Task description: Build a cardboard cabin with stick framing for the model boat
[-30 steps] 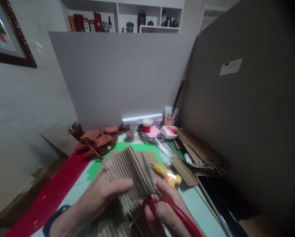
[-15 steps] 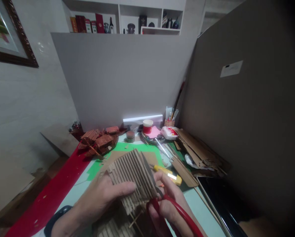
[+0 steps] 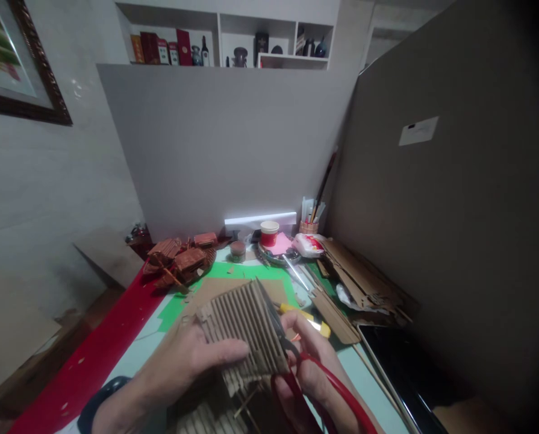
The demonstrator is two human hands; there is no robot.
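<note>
Near the front edge of the desk (image 3: 368, 386), held above a green cutting mat (image 3: 269, 271):

Item 1. Ribbed cardboard panel (image 3: 242, 325), a slatted roof-like piece, raised and tilted toward the camera. Left hand (image 3: 183, 361) is clamped on it, thumb laid flat across the lower ribs, fingers hidden behind.

Item 2. Red-handled scissors (image 3: 291, 367). Right hand (image 3: 309, 374) is closed through the loops; the blades run up along the panel's right edge, close against the slats. Whether they bite the card cannot be told.

Item 3. Yellow glue gun (image 3: 309, 319), lying just behind the right hand, partly hidden.

Item 4. Brown model boats (image 3: 181, 259), at the far left of the mat, well apart from the hands.

Item 5. Red paper cup (image 3: 269, 232), brush pot (image 3: 309, 226), stacked cardboard offcuts (image 3: 359, 271), along the back and right.

Risks, as judged: the blade tip stands near the left thumb, so a slip along the ribs could nick it; a skewed cut could shear a slat loose; a wrist drifting back could touch the glue gun's nozzle.
</note>
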